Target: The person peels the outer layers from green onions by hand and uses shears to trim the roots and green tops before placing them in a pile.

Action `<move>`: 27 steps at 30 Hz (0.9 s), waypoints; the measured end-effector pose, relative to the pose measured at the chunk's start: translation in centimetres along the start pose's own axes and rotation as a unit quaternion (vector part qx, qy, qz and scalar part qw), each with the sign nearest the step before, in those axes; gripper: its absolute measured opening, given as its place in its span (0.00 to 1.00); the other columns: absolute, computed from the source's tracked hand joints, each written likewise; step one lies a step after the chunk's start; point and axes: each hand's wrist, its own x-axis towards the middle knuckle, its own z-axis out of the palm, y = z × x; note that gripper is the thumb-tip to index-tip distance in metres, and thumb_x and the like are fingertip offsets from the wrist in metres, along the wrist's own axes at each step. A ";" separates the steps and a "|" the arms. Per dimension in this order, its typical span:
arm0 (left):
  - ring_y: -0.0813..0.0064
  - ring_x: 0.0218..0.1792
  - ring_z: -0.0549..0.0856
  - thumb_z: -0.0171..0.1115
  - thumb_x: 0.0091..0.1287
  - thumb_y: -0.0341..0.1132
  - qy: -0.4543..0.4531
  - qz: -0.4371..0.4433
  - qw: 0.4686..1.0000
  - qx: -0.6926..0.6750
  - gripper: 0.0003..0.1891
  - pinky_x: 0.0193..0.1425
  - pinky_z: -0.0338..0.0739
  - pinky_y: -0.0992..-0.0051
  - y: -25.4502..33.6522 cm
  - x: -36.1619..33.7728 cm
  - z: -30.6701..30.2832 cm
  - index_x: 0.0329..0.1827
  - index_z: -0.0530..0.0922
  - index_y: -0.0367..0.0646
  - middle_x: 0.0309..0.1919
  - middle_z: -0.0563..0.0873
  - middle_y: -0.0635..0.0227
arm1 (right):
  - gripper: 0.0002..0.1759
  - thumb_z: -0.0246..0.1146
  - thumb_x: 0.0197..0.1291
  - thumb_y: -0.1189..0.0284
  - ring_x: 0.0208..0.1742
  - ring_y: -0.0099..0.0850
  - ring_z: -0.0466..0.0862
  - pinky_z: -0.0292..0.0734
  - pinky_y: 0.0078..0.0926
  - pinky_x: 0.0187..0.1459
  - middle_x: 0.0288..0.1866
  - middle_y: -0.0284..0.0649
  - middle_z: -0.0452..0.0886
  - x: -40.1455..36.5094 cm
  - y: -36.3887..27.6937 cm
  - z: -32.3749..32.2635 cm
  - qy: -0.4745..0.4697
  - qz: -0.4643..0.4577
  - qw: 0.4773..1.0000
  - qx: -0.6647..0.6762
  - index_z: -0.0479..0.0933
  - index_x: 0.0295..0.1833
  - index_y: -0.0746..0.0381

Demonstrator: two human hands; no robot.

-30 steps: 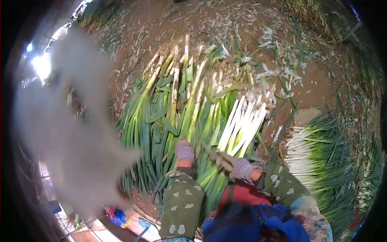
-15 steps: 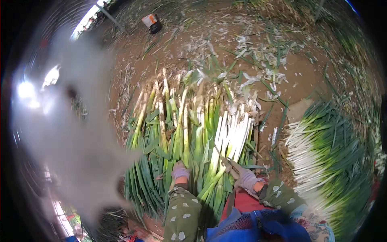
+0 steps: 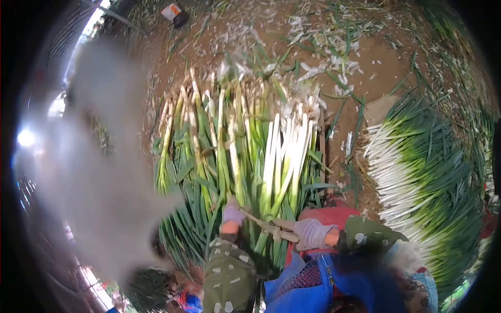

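Dirt ground (image 3: 391,68), hands (image 3: 233,214) (image 3: 308,233) on piled scallions (image 3: 245,151)

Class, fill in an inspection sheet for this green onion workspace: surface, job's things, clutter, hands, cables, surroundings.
Surface: bare brown soil.
Job's things: green onions piled in front of the person, white stalks at the far end.
Clutter: scraps of peel and leaf strewn on the soil.
Hands: left hand, gloved, on the leaves; right hand, gloved, closed on a thin stick, too blurred to name.
Cables: nothing seen.
Surroundings: second pile to the right; small container at the far edge.
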 end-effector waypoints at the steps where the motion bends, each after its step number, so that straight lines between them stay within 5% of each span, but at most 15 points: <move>1: 0.52 0.49 0.80 0.68 0.48 0.50 -0.011 -0.039 0.997 0.059 0.36 0.53 0.74 0.64 3.7 -0.9 -1.7 0.54 0.70 0.33 0.45 0.81 0.46 | 0.50 0.64 0.42 0.74 0.34 0.43 0.82 0.78 0.33 0.32 0.44 0.45 0.78 1.4 2.3 1.5 0.103 -0.079 0.989 -0.067 0.49 0.73 0.50; 3: 0.51 0.51 0.80 0.68 0.48 0.51 -0.034 -0.084 0.989 0.118 0.38 0.55 0.74 0.63 8.1 -1.7 -2.8 0.56 0.68 0.32 0.46 0.81 0.46 | 0.55 0.64 0.35 0.79 0.32 0.42 0.82 0.77 0.34 0.30 0.37 0.44 0.81 1.5 3.1 0.5 0.157 0.063 0.978 0.126 0.47 0.73 0.50; 7: 0.51 0.55 0.77 0.69 0.48 0.49 -0.095 -0.109 0.981 0.127 0.43 0.58 0.72 0.65 8.5 -0.9 -2.3 0.64 0.63 0.32 0.54 0.76 0.42 | 0.52 0.61 0.35 0.82 0.40 0.40 0.82 0.78 0.30 0.36 0.39 0.45 0.81 1.4 2.6 2.2 0.070 0.003 0.998 0.001 0.50 0.71 0.52; 8: 0.51 0.55 0.77 0.69 0.48 0.49 -0.093 -0.121 0.982 0.109 0.45 0.59 0.72 0.66 8.7 -0.8 -2.5 0.65 0.61 0.32 0.55 0.75 0.42 | 0.51 0.62 0.35 0.82 0.41 0.40 0.82 0.78 0.29 0.37 0.40 0.46 0.80 2.4 4.3 3.3 0.132 -0.039 0.990 -0.009 0.51 0.71 0.52; 11: 0.50 0.54 0.77 0.69 0.46 0.50 -0.111 -0.088 0.985 0.101 0.49 0.59 0.72 0.66 7.4 0.1 -2.7 0.68 0.56 0.33 0.54 0.76 0.41 | 0.54 0.63 0.36 0.80 0.43 0.41 0.82 0.77 0.28 0.37 0.44 0.49 0.79 2.6 4.0 0.0 0.123 0.042 0.985 0.110 0.48 0.73 0.51; 13: 0.51 0.57 0.75 0.70 0.45 0.46 -0.147 -0.104 0.982 0.065 0.54 0.60 0.71 0.68 8.2 0.1 -3.2 0.71 0.46 0.33 0.58 0.72 0.40 | 0.55 0.64 0.35 0.80 0.42 0.42 0.82 0.77 0.29 0.36 0.43 0.50 0.79 1.7 1.7 0.5 0.105 0.076 0.987 0.099 0.47 0.73 0.51; 16: 0.54 0.61 0.72 0.71 0.45 0.44 -0.116 -0.048 0.991 0.036 0.56 0.62 0.69 0.69 8.0 0.1 -2.5 0.72 0.44 0.33 0.63 0.67 0.41 | 0.57 0.65 0.35 0.80 0.34 0.44 0.82 0.78 0.31 0.32 0.37 0.51 0.80 2.3 2.1 2.0 0.070 -0.012 0.996 0.048 0.45 0.74 0.50; 20: 0.53 0.62 0.71 0.73 0.44 0.46 -0.166 -0.094 0.981 0.011 0.57 0.64 0.68 0.71 8.2 0.4 -2.6 0.72 0.45 0.33 0.66 0.64 0.44 | 0.53 0.64 0.38 0.73 0.47 0.48 0.80 0.75 0.35 0.48 0.46 0.52 0.78 5.8 7.0 3.4 0.215 -0.007 0.975 0.057 0.50 0.73 0.42; 23: 0.53 0.60 0.73 0.70 0.45 0.42 -0.152 -0.064 0.985 -0.051 0.53 0.62 0.69 0.71 6.7 0.3 -2.0 0.72 0.47 0.34 0.61 0.69 0.42 | 0.51 0.64 0.41 0.74 0.38 0.48 0.81 0.77 0.37 0.40 0.46 0.53 0.78 2.5 2.7 3.8 0.062 0.028 0.995 0.067 0.48 0.73 0.43; 26: 0.54 0.58 0.75 0.66 0.46 0.41 -0.155 -0.061 0.978 -0.122 0.50 0.59 0.70 0.70 7.3 -1.2 -2.2 0.72 0.48 0.36 0.58 0.72 0.41 | 0.51 0.63 0.42 0.71 0.35 0.47 0.81 0.78 0.35 0.35 0.48 0.50 0.79 3.6 2.2 -1.0 0.132 0.152 0.976 0.078 0.46 0.73 0.45; 27: 0.54 0.58 0.74 0.67 0.46 0.41 -0.151 -0.047 0.979 -0.132 0.50 0.60 0.70 0.72 6.6 -0.9 -1.5 0.71 0.49 0.33 0.59 0.72 0.42 | 0.46 0.60 0.46 0.70 0.34 0.46 0.82 0.78 0.34 0.33 0.49 0.48 0.79 3.2 0.4 -1.7 0.157 0.113 0.980 0.034 0.48 0.73 0.47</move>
